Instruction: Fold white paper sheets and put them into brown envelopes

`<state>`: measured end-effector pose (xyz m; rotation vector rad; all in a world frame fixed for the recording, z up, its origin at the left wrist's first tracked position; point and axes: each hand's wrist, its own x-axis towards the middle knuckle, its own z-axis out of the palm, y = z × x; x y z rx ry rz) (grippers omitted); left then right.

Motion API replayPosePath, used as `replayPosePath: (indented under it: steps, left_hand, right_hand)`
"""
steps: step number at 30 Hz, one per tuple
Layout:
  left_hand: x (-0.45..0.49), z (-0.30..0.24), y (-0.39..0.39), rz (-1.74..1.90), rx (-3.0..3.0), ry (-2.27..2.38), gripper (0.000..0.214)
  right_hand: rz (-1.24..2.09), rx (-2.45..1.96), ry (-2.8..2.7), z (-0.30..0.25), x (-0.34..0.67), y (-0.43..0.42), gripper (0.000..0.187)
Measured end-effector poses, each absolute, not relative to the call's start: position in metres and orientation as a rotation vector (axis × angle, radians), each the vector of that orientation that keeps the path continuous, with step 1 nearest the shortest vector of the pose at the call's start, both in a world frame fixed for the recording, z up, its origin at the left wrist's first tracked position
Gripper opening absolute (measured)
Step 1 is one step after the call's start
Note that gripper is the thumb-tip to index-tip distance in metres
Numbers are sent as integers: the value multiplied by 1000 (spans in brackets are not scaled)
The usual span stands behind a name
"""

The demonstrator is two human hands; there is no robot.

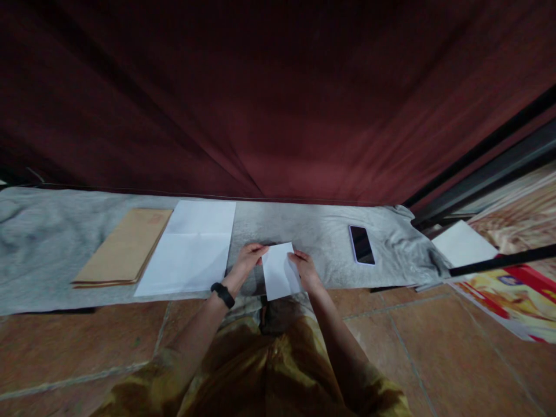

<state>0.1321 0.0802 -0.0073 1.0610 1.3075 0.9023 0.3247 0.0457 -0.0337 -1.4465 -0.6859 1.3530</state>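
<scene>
Between my hands is a small white sheet of paper [281, 273], seen face-on above the near edge of the grey cloth. My left hand [249, 259] pinches its upper left edge, and a black band circles that wrist. At the upper right edge, my right hand [305, 267] grips the same sheet with the thumb on top. The fingers under the paper are hidden. Left of my hands lies a larger white paper stack [189, 249] with a crease across its middle. Beside it rests a pile of brown envelopes [125, 246].
A phone [362, 245] with a dark screen lies on the grey cloth [304, 223] to the right. Behind hangs a dark red curtain [278, 116]. Black bars [482, 168], a white sheet [464, 243] and a colourful printed box [516, 298] are at the far right. Tiled floor [412, 341] lies below.
</scene>
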Motion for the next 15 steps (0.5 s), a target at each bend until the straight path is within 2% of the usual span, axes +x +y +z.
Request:
replayPosePath:
  steps: [9,15]
  left_hand:
    - [136,-7,76,797,1118,1257,37]
    - [131,1,93,772,1241,1213,28]
  right_hand:
    - [1250,-1371,-406,-38,312,53,24]
    - [1364,-1346,-467,-24,324,45,29]
